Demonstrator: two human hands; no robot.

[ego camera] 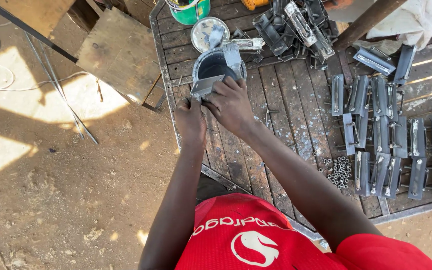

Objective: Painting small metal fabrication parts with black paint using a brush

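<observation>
Grey metal bracket [207, 86], painted and flat, is being gripped at the near rim of the open paint can [216, 65] on the slatted workbench [236, 155]. Seen from the head camera, the left hand [190, 121] is pinching the bracket's lower corner, fingers clamped on it, while the right hand [231, 102] is closing over its right edge. The piece looks stiff, fairly light and likely slick with wet paint; its dry outer edges seem the safest hold. Right of the can, rows of finished brackets [391, 145] and loose nuts [340, 171] are crowding the bench; boards nearer the can are lying bare.
</observation>
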